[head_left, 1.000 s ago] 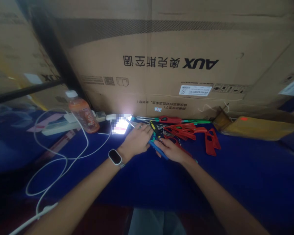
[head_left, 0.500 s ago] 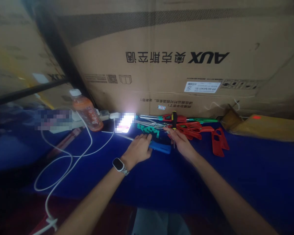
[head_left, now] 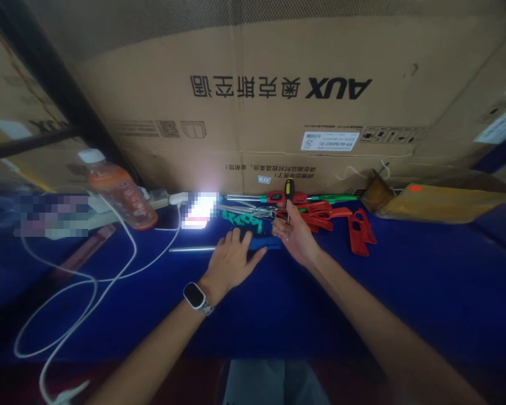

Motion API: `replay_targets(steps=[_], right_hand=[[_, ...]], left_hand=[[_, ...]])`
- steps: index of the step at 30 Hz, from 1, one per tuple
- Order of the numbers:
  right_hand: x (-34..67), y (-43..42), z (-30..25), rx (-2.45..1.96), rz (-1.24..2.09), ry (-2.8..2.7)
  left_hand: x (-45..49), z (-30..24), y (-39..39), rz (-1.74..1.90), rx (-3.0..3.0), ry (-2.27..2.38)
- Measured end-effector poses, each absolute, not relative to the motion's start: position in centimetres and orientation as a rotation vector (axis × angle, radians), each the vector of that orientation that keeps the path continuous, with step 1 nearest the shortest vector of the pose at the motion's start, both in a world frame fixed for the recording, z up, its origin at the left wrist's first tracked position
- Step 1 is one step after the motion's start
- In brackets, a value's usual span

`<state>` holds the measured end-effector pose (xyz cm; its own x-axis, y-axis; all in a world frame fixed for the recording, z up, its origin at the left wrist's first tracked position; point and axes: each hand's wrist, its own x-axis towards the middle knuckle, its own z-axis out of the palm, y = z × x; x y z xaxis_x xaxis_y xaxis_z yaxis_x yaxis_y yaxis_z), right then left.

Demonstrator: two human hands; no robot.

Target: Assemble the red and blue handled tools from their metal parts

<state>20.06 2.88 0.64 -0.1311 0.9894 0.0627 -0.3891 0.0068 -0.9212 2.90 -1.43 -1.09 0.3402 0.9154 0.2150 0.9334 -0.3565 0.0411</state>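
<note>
My left hand, with a watch on the wrist, lies palm down with fingers spread and thumb out. It rests over a tool with a blue handle and a long metal rod, which looks like a long-necked lighter. My right hand is closed on a small screwdriver, held upright, its black and yellow handle at the top. Behind the hands lie red lighter-like casings, a green one, several metal rods and small green pieces.
A lit, blurred-out phone-like screen lies left of the green pieces. An orange drink bottle leans near a power strip and a white cable. Large cardboard boxes stand behind; a yellow packet lies right.
My left hand has loosened from the blue-handled tool, which now lies level, and its fingers have spread. My right hand still holds the screwdriver. The view has shifted to the right.
</note>
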Motion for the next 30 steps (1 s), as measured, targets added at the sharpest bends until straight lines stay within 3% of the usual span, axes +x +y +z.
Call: replay_targets(steps=[7,19,30], right_hand=[[20.7,4.5,0.8,-0.950,1.165,-1.215],[22.2,5.5,0.2,-0.889,1.277,-1.466],[22.7,4.8,-1.5,-0.914,1.102,-1.593]], left_hand=[[2.4,-1.4,-1.4,-0.349,-2.527,-1.682],[2.3,-2.1,-1.5,-0.331,-2.400,-1.686],[2.1,-2.0,-1.3,-0.331,-2.422,-1.700]])
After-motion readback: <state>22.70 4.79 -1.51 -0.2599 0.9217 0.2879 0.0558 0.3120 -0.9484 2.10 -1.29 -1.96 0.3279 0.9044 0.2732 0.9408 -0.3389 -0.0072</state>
